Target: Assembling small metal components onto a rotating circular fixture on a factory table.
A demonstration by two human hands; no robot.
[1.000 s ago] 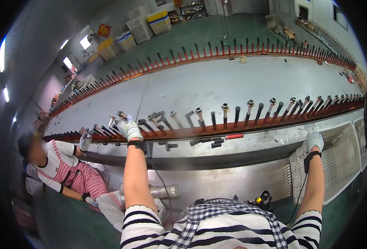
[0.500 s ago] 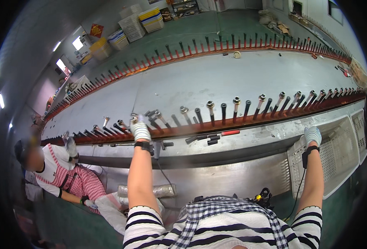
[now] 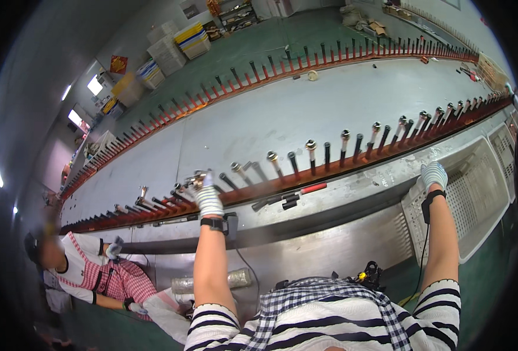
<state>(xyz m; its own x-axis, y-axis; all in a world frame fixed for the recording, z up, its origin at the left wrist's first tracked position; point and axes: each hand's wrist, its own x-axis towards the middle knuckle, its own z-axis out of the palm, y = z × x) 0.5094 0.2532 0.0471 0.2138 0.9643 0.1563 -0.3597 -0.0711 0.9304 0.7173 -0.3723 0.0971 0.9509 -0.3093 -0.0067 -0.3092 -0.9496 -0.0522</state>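
Observation:
My left hand (image 3: 208,199), in a striped glove, reaches over the near row of upright pegs. Its fingers are closed around a shiny metal fitting (image 3: 199,178) at the row; blur hides the exact grip. Along this row, black-topped pegs stand on a red-brown rail (image 3: 329,171), several bearing silver ring-topped fittings (image 3: 311,146). Also gloved, my right hand (image 3: 433,176) is closed over the near-left rim of a pale grey plastic crate (image 3: 475,193). Black bands with a cable sit on both my wrists.
Black tube pieces (image 3: 276,200) and a red one (image 3: 313,188) lie on the near ledge. At left sits a co-worker in a checked apron (image 3: 110,275). A far row of pegs (image 3: 270,65) curves across the metal table (image 3: 241,123). A wrapped roll (image 3: 212,282) lies below.
The view has shifted, and the pegs appear lower and farther left around my left hand. My right hand stays at the crate rim. The co-worker's raised hand has come down.

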